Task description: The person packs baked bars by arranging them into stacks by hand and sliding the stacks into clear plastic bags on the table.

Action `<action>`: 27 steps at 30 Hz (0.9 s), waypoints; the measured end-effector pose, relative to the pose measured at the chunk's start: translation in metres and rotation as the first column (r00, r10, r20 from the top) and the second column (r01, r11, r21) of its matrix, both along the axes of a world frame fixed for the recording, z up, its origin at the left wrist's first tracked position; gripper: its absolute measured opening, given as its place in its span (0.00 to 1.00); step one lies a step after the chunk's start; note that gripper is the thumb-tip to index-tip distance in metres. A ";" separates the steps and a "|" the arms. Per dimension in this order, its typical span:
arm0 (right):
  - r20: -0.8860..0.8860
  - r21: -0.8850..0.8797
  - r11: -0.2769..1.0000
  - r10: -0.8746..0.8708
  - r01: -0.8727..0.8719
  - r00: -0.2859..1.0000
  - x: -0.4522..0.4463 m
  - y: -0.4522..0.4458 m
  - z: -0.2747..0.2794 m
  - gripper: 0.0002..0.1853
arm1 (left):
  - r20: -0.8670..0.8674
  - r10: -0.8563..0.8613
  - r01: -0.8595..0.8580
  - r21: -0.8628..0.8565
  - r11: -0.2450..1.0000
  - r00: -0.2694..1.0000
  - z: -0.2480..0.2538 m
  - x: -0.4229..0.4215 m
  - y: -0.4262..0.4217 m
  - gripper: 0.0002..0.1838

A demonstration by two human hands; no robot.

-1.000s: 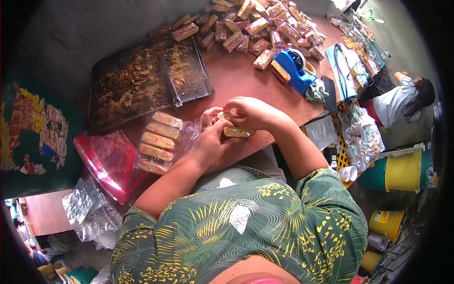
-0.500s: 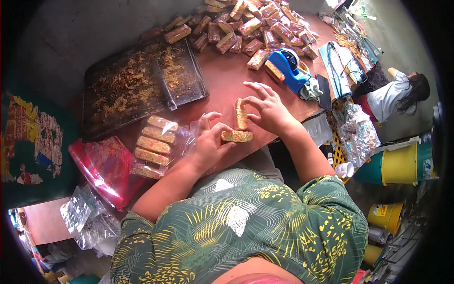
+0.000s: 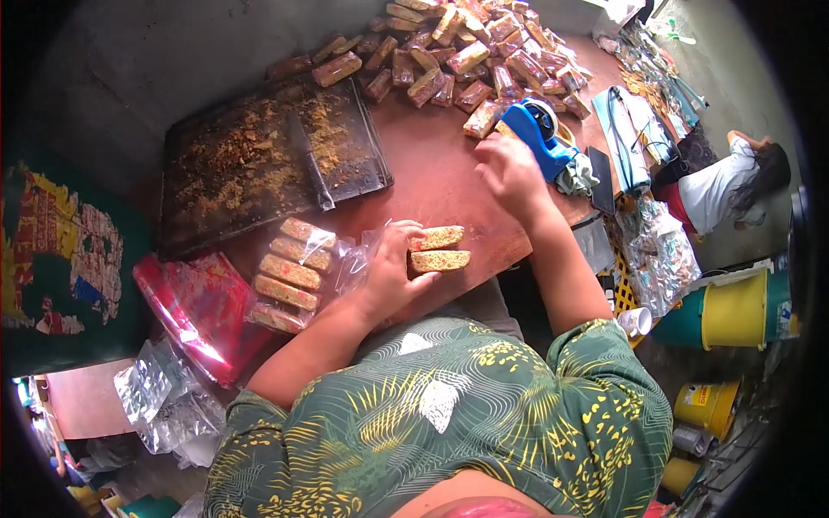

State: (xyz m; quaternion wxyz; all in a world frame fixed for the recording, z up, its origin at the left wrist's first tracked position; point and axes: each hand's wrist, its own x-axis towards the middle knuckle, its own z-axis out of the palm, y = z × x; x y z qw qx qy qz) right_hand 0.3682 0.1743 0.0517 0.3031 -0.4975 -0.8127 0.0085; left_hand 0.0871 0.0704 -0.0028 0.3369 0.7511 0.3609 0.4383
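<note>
Single view, head cam, worn on the person's head. Faces forward and steeply down: own chest and shirt (image 3: pixel 440 406) fill the bottom, hands (left (image 3: pixel 390 266), right (image 3: pixel 511 173)) mid-frame, desk (image 3: pixel 432 164) beyond, wall (image 3: pixel 199 52) up top. Close range on shirt, hands within arm's reach; other person (image 3: pixel 721 190) farther off at right. Wide fisheye, dark curved corners. No second view, so no shared area.
</note>
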 end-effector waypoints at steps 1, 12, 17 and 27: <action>0.038 0.145 0.974 -0.184 0.176 0.982 0.010 0.011 -0.011 0.21 | 0.014 0.000 0.000 -0.006 1.000 1.000 0.002 0.001 -0.001 0.36; -0.180 -0.436 0.897 -0.003 -0.077 0.984 -0.027 0.029 -0.014 0.18 | -0.185 -0.012 0.009 -0.019 1.000 0.983 0.014 -0.002 -0.005 0.27; 0.055 -0.074 0.996 -0.044 0.048 0.998 -0.082 0.100 0.011 0.24 | -0.223 -0.044 0.031 -0.063 0.998 0.974 0.020 -0.005 -0.006 0.27; -0.149 0.113 0.986 0.136 -0.120 0.979 -0.084 0.137 -0.019 0.21 | -0.197 -0.113 0.090 -0.121 0.989 0.974 0.029 -0.010 -0.005 0.26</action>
